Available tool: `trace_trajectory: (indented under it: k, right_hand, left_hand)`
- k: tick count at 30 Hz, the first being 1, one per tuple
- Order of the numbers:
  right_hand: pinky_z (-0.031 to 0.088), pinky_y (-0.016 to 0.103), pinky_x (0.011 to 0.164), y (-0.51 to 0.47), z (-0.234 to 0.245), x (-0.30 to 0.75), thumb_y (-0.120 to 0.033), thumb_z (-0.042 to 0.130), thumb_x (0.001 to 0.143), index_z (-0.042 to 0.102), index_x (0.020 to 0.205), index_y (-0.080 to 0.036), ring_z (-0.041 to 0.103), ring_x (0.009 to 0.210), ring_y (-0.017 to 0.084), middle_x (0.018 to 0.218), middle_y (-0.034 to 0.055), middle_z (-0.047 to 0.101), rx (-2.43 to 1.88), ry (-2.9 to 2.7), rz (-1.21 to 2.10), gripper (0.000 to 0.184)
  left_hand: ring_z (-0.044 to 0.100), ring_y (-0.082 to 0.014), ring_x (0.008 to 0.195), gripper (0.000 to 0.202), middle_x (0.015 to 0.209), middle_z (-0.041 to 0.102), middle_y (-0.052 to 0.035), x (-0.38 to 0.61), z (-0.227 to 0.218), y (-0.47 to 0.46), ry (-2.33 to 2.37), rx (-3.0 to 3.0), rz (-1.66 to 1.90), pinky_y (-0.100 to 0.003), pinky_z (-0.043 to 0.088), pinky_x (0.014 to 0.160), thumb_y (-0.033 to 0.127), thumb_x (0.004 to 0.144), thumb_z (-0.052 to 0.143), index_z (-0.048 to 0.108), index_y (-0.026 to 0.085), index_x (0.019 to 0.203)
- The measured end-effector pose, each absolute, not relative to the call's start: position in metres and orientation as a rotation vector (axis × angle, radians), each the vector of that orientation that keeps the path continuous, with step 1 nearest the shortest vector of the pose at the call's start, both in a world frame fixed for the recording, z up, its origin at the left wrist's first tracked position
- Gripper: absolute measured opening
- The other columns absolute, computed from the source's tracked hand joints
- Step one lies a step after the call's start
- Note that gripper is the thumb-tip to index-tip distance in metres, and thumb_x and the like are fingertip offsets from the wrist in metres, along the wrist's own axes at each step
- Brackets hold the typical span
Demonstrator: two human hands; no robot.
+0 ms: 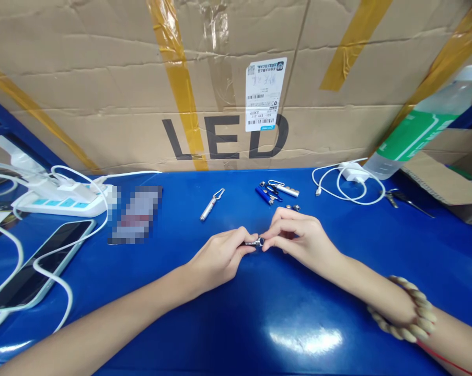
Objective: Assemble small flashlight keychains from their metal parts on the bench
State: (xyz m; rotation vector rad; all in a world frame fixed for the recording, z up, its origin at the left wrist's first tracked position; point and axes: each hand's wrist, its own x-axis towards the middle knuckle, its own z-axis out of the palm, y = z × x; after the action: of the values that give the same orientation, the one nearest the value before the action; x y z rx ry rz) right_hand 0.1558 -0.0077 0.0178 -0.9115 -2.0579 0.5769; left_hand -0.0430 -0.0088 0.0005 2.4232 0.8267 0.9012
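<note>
Over the middle of the blue table [236, 313], my left hand [223, 253] pinches a small dark and silver mini flashlight part [257, 242] between thumb and fingers. Its round, shiny end points to the right. My right hand [298, 232] has its thumb and fingertips closed at that end; whether a tiny piece sits between them is hidden. Beyond the hands lies a small silver flashlight with a carabiner clip [209, 208]. To its right is a cluster of loose parts: a blue tube [264, 195], a silver tube [288, 189] and small metal caps [296, 208].
A cardboard box [114, 130] walls off the back. At left are a power strip [75, 203], white cables, a phone [43, 263] and a blurred-out flat item [137, 215]. At right stand a coiled charger cable [337, 183], a bottle [416, 130] and keys [392, 199].
</note>
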Motion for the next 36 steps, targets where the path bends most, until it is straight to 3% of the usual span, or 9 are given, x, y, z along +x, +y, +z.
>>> trace_trajectory:
  k: [9,19,25,36]
  right_hand:
    - [0.034,0.02,0.048,-0.009,0.015,0.149,-0.027,0.065,0.074,0.06,0.059,-0.015,0.046,0.052,0.007,0.064,-0.0011,0.054,-1.054,-1.995,0.787,0.02]
    - [0.031,0.015,0.034,-0.009,0.017,0.146,-0.035,0.066,0.069,0.055,0.061,-0.014,0.041,0.036,0.004,0.048,-0.0051,0.048,-1.271,-1.704,1.455,0.026]
    - [0.03,0.013,0.029,-0.006,0.012,0.148,-0.032,0.064,0.071,0.058,0.065,-0.013,0.039,0.03,0.004,0.037,-0.0071,0.045,-1.401,-1.722,1.497,0.021]
    - [0.036,0.016,0.035,-0.006,0.016,0.147,-0.031,0.066,0.07,0.061,0.064,-0.013,0.046,0.037,0.005,0.051,-0.0026,0.055,-1.302,-1.747,1.275,0.02]
  left_hand:
    - [0.065,-0.0149,0.078,0.011,0.084,0.067,-0.0047,-0.042,-0.002,-0.006,0.786,2.552,1.01,-0.023,0.051,0.069,0.014,0.089,0.042,0.051,0.016,0.083]
    - [0.063,-0.0159,0.072,0.013,0.079,0.067,-0.005,-0.042,-0.004,-0.005,0.742,2.69,1.055,-0.026,0.051,0.067,0.015,0.09,0.043,0.055,0.015,0.085]
    - [0.058,-0.0162,0.064,0.024,0.08,0.068,-0.0043,-0.042,-0.001,-0.005,0.77,2.804,0.947,-0.029,0.047,0.06,0.016,0.091,0.041,0.053,0.013,0.111]
    - [0.059,-0.0159,0.073,0.019,0.085,0.068,-0.004,-0.041,0.003,-0.008,0.872,2.588,0.93,-0.029,0.047,0.07,0.012,0.088,0.044,0.06,0.014,0.1]
